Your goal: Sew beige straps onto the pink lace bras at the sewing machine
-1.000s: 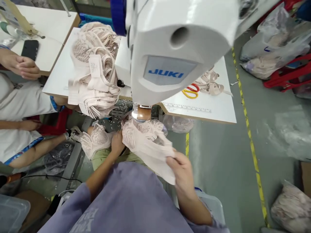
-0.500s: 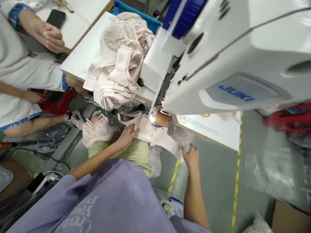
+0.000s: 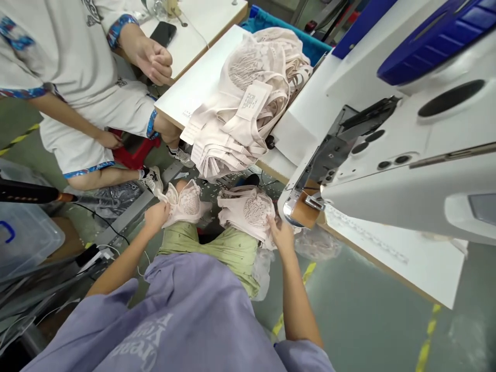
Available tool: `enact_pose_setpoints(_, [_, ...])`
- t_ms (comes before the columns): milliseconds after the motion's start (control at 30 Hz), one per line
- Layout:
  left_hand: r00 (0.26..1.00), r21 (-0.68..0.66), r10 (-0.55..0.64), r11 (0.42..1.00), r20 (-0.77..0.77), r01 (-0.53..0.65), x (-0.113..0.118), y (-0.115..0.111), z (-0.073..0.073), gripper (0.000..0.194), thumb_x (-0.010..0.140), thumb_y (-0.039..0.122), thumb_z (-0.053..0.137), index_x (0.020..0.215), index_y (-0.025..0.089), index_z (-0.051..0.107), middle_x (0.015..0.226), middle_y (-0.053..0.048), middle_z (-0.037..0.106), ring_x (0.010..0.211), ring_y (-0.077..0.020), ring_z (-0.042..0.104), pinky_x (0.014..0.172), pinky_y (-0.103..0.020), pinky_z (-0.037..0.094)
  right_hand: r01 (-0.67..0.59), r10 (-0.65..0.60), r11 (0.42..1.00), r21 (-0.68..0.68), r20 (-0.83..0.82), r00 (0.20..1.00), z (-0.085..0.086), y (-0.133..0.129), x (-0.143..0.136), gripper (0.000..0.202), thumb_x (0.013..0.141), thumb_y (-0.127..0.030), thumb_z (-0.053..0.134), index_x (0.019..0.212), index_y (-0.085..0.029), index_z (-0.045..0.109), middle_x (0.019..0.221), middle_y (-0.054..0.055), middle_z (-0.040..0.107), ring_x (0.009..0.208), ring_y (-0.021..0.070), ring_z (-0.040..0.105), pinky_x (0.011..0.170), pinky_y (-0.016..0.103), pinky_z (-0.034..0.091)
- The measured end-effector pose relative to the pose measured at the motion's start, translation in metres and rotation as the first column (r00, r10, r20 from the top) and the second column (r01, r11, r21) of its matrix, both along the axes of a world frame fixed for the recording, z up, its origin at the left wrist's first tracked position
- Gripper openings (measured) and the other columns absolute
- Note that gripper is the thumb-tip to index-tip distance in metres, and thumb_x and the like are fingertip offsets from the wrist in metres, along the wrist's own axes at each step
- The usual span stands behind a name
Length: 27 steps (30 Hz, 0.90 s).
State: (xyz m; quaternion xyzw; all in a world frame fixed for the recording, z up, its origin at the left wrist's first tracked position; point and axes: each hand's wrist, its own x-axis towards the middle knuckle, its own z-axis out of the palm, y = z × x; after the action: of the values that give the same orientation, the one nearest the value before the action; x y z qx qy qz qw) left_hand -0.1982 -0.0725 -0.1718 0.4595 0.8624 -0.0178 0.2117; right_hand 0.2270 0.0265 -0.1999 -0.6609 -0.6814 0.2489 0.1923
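Observation:
Over my left knee lies a pale beige lace bra, and the closed fingers of my left hand hold its outer edge. A second beige bra, folded with its lace cup facing up, rests on my right thigh. My right hand pinches that one at its right side, thumb on the lace; the fingertips underneath are hidden. Just beyond my right hand is the rounded arm end of a white sewing machine, with a brown patch near its needle area.
A heap of beige bras with a paper tag covers the white table corner. Another person sits at the left, near a black phone. A clear plastic box stands at left; a white worktop extends right.
My left hand has moved from the right-hand bra to the left-hand one. My right hand has come inward from the stretched-out band to the cup. The view has shifted, moving the scene rightward.

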Motion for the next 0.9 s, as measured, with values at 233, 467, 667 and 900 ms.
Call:
enact_pose_setpoints(233, [0.842,0.150,-0.400,0.916,0.362,0.371,0.129,-0.024,0.067,0.046,0.098,0.046,0.040,0.069,0.017,0.062,0.070,-0.005,0.066,0.066,-0.0155,0.057,0.066,-0.027,0.039,-0.652,0.627,0.755,-0.063,-0.219,0.747,0.079,-0.065,-0.068,0.054,0.087,-0.061,0.060,0.118,-0.017,0.064,0.115,0.016,0.068,0.105,0.0292,0.063,0.089,0.042,0.051])
enact_pose_setpoints(467, [0.362,0.402,-0.431,0.902,0.827,0.154,0.190,0.042,0.079,0.036,0.083,0.053,0.066,0.091,0.017,0.067,0.092,-0.007,0.068,0.087,-0.0209,0.059,0.076,-0.029,0.047,-0.642,0.534,0.756,-0.132,-0.443,0.720,0.168,-0.087,-0.026,0.049,0.101,-0.046,0.044,0.063,-0.017,0.054,0.055,-0.003,0.050,0.053,0.0095,0.046,0.057,0.024,0.033])
enact_pose_setpoints(667, [0.096,0.386,-0.458,0.829,0.883,0.405,0.254,0.083,0.069,0.046,0.095,0.055,0.043,0.093,0.015,0.065,0.081,-0.004,0.067,0.075,-0.0185,0.060,0.069,-0.028,0.049,-0.517,0.296,0.796,-0.315,-0.543,0.786,0.202,-0.073,0.046,0.046,0.091,-0.060,0.054,0.077,-0.017,0.064,0.063,-0.002,0.057,0.058,0.0100,0.049,0.054,0.020,0.039])
enact_pose_setpoints(900, [0.307,0.423,-0.617,0.750,0.725,0.509,0.246,0.083,0.070,0.039,0.091,0.047,0.051,0.065,0.019,0.054,0.062,0.000,0.055,0.063,-0.0172,0.052,0.062,-0.027,0.040,0.511,-0.511,0.859,0.043,-0.016,0.860,0.158,0.070,0.198,0.036,0.091,-0.035,0.048,0.113,-0.011,0.065,0.119,0.019,0.062,0.107,0.0278,0.055,0.100,0.046,0.041])
